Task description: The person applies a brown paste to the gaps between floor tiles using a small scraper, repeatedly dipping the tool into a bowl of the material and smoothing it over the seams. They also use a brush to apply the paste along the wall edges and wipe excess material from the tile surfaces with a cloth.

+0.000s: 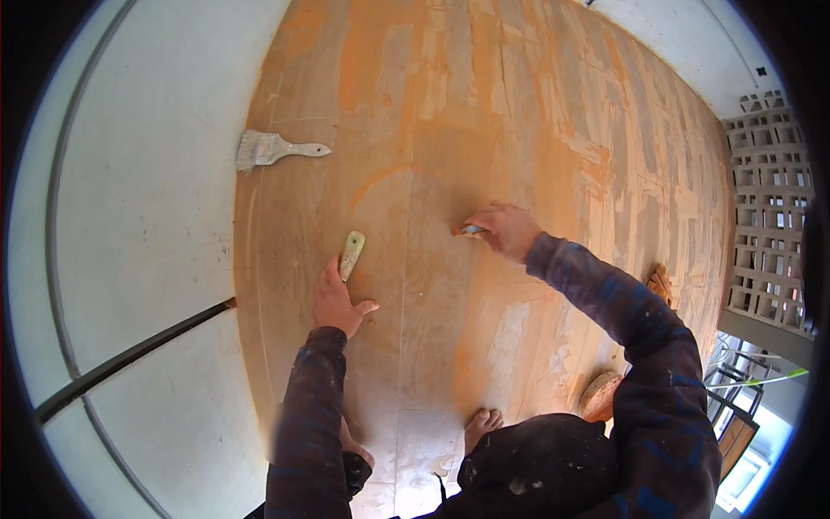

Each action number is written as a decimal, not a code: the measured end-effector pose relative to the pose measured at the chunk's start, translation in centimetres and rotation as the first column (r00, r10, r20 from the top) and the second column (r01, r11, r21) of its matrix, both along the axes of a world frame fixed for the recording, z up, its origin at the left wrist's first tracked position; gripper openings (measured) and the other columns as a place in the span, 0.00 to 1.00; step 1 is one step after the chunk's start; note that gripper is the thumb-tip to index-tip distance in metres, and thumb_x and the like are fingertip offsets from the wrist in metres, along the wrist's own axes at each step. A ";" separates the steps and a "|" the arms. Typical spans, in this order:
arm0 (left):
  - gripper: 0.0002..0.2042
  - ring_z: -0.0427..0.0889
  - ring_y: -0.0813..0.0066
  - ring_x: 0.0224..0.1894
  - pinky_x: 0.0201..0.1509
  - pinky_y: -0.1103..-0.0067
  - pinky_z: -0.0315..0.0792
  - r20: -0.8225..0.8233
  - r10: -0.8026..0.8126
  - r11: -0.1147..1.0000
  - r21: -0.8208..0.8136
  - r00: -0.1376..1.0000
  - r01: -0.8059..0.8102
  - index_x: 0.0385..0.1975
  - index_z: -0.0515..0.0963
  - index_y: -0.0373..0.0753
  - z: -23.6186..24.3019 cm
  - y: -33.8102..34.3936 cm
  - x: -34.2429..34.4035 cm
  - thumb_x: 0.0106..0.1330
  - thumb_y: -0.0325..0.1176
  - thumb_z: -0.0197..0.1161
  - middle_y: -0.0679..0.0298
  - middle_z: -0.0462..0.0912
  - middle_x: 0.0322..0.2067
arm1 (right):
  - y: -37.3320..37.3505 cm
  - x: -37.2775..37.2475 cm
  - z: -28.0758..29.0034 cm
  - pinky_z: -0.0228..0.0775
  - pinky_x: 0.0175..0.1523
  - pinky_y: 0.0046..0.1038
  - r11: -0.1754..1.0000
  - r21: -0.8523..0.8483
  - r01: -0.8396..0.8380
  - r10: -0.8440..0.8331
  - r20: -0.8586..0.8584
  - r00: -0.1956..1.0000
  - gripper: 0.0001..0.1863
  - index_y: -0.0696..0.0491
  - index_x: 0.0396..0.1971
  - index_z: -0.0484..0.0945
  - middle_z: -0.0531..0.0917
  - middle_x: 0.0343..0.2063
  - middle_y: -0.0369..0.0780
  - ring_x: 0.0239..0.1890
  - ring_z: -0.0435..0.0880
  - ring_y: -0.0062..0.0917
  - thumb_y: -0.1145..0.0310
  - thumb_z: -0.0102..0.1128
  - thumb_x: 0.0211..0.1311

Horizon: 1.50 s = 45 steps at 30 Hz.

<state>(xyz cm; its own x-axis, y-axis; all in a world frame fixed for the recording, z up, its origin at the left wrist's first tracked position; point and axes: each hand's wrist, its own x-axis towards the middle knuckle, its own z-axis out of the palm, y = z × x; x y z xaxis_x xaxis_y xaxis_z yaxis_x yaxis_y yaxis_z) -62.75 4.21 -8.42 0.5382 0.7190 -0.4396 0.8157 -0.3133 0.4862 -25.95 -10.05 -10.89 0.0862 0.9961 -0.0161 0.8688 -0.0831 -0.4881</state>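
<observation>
My left hand (pixel 341 307) rests on the orange-smeared tiled floor (pixel 441 311), thumb out and fingers apart, beside a tool with a pale green handle (pixel 353 246); its far end is hidden by my fingers. My right hand (pixel 510 229) is closed around a small flat tool (pixel 469 231) with a greyish blade or edge, held at the floor ahead and to the right. A paintbrush (pixel 281 148) with a whitish handle and bristles lies at the upper left.
White wall panels (pixel 138 199) with a dark groove border the left. A round container of orange material (pixel 601 398) and a crumpled orange cloth (pixel 659 284) lie at right. Beyond are a perforated block screen (pixel 765 233) and metal-framed items (pixel 739 406). My bare feet (pixel 484 422) are below.
</observation>
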 end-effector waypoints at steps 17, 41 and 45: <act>0.55 0.69 0.46 0.65 0.67 0.59 0.66 0.025 -0.025 0.997 0.075 0.999 0.023 0.72 0.53 0.39 0.2 -0.6 -0.1 0.45 0.41 0.84 0.49 0.69 0.62 | 0.1 -2.1 2.7 0.75 0.46 0.42 0.978 -0.154 0.143 -0.170 -0.179 0.969 0.09 0.53 0.41 0.82 0.84 0.34 0.48 0.41 0.83 0.46 0.69 0.56 0.66; 0.49 0.67 0.46 0.67 0.69 0.59 0.63 0.087 0.020 1.000 -0.022 0.996 -0.018 0.73 0.54 0.43 -0.5 -0.1 0.7 0.52 0.37 0.79 0.49 0.68 0.66 | 11.6 -4.8 -0.4 0.73 0.55 0.40 0.972 0.213 0.100 -0.164 0.309 0.937 0.19 0.46 0.53 0.80 0.79 0.50 0.44 0.54 0.76 0.41 0.68 0.60 0.60; 0.50 0.67 0.47 0.67 0.69 0.59 0.63 0.043 0.040 0.999 -0.032 0.998 -0.039 0.73 0.54 0.43 -0.4 -0.2 -0.4 0.52 0.37 0.80 0.49 0.67 0.66 | 0.4 -12.0 1.4 0.68 0.64 0.42 0.949 -0.138 -0.285 0.280 -0.050 0.959 0.27 0.51 0.58 0.76 0.77 0.55 0.46 0.60 0.73 0.45 0.71 0.63 0.55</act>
